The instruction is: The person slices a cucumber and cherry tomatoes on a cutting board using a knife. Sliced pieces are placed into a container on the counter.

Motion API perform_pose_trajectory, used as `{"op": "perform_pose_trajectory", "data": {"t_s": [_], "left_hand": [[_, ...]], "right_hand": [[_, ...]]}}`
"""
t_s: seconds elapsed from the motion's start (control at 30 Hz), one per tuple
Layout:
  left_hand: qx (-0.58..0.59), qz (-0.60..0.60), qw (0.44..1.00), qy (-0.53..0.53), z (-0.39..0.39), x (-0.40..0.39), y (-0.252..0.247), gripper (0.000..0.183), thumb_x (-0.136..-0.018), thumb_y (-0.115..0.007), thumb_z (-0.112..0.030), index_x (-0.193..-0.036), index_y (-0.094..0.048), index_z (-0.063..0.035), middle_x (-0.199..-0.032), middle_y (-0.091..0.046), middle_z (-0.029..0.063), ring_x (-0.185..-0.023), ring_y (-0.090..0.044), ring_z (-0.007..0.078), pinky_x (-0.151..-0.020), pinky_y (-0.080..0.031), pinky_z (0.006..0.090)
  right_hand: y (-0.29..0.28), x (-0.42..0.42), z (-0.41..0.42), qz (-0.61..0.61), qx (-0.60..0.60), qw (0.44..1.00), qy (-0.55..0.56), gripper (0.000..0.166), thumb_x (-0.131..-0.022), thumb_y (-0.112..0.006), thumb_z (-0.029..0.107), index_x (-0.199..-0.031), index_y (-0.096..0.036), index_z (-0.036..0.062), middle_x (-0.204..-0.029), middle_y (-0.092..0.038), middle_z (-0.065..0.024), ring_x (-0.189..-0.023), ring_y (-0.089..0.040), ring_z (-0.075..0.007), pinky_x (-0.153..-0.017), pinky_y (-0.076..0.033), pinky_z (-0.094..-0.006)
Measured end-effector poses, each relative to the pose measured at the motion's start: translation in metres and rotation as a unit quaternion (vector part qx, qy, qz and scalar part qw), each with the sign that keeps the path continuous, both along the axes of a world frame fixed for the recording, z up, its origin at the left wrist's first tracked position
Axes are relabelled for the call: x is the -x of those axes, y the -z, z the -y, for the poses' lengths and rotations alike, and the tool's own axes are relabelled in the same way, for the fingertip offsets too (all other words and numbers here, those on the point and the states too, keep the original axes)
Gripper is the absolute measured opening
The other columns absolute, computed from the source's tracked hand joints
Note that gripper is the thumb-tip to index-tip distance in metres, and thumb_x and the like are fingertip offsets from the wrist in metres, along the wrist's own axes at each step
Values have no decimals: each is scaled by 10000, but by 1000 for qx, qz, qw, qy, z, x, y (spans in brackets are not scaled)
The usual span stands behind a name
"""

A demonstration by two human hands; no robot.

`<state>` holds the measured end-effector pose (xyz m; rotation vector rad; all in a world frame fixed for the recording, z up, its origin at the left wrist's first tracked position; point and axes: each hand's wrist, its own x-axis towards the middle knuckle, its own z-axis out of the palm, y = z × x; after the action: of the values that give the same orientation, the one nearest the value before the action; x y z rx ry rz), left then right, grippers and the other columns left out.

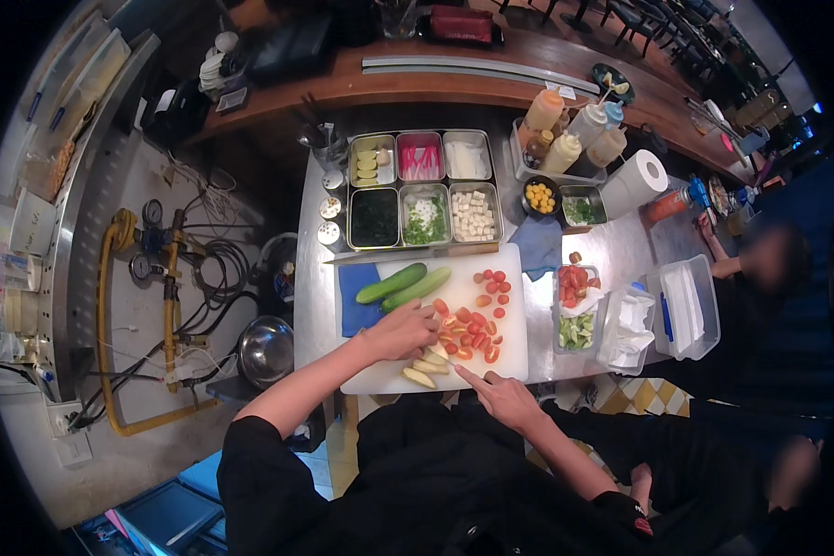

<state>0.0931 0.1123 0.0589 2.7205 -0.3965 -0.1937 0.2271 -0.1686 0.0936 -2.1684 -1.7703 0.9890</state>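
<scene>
My right hand (507,402) grips a small knife (452,363), its handle mostly hidden in my palm and the index finger stretched along it. The blade meets a pale yellow wedge (436,352), which the fingertips of my left hand (404,332) hold against the white cutting board (511,365). More pale cut wedges (418,377) lie just below that hand. Right of my left fingers are halved cherry tomatoes (478,333), with whole cherry tomatoes (492,286) farther up the board. Two green cucumbers (396,281) rest side by side above my left wrist.
Along the board's far edge lies a long knife (410,255), before steel ingredient containers (424,187). A blue cloth (358,326) is partly under the board. Right are a tub of cut vegetables (577,306), sauce bottles (566,135), a paper towel roll (632,182) and another person's arm (723,264).
</scene>
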Motion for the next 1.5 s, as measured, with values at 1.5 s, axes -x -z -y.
{"op": "perform_pose_trajectory", "data": {"t_s": [1.5], "left_hand": [[-53,-28,998,29,0,-2,-3,402,-793,-846,-319,-1174,-775,-211,-1133,-695,-78,-1133,-567,197,-936,-416,389]], "right_hand": [[46,17,-6,8,4,1000,-15,834,-964,-529,47,-1682,-260,375,-984,-678,-195,-821,-740,-361,-760,-605,-487]]}}
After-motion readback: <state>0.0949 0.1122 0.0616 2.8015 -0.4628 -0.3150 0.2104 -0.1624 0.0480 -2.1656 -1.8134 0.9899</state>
